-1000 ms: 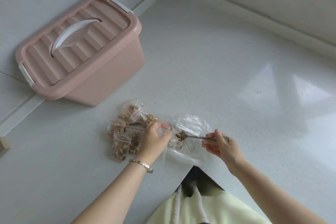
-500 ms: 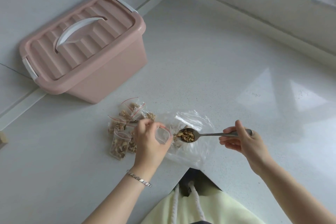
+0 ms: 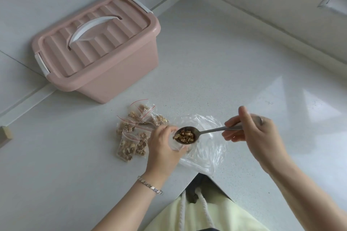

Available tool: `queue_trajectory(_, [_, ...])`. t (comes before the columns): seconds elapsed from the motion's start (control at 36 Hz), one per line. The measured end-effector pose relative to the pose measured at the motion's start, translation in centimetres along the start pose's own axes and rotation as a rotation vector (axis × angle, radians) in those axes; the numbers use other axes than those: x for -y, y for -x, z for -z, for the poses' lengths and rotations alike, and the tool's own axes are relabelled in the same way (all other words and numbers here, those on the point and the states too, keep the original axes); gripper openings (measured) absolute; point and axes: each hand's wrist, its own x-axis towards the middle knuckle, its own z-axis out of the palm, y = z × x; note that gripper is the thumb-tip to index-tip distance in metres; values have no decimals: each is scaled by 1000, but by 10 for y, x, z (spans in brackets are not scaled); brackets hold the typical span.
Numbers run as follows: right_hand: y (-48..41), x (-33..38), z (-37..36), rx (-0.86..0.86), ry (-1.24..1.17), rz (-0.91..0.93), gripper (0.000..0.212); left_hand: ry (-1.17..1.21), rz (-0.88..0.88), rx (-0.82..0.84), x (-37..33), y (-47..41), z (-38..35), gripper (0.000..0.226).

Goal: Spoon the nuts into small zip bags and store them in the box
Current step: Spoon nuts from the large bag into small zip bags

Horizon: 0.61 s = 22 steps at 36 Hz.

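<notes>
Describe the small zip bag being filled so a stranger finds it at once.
From the pink lidded plastic box, come forward to the small clear nut-filled zip bags. Just right, the left hand grips the only held bag, beneath the loaded metal spoon.

Silver bracelet (image 3: 150, 185), pale yellow garment (image 3: 206, 215)

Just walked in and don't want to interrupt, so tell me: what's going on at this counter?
A person is portioning nuts into small bags. The right hand holds a spoon loaded with chopped nuts, right at the small zip bag gripped by the left hand. A large clear bag lies beneath them. Several filled small bags lie on the counter beside the left hand. The pink box behind them has its lid on.
</notes>
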Motion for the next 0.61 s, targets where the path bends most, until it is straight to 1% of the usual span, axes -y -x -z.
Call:
queue_trajectory(0.11, [13,9,-16,42,219,142,44,8,30,19,-1,2,-4,42])
queue_trajectory(0.22, [24,10,-22,77,460,337,49,9,55,14,-1,2,-6,38])
queue_trajectory(0.31, [24,6,-14,19,459,402,49,3,68,-1,1,2,-6,34])
queue_trajectory(0.39, [21,0,-1,-64,345,349,40,5,92,3,4,3,-7,29])
queue_trajectory(0.47, [14,-16,8,-126,270,227,38,3,123,19,8,4,-10,31])
queue_trajectory(0.5, [11,-25,9,-132,263,179,36,2,137,41,9,4,-13,32])
queue_trajectory(0.61, [2,-62,5,-103,263,32,30,15,234,223,8,2,-19,32])
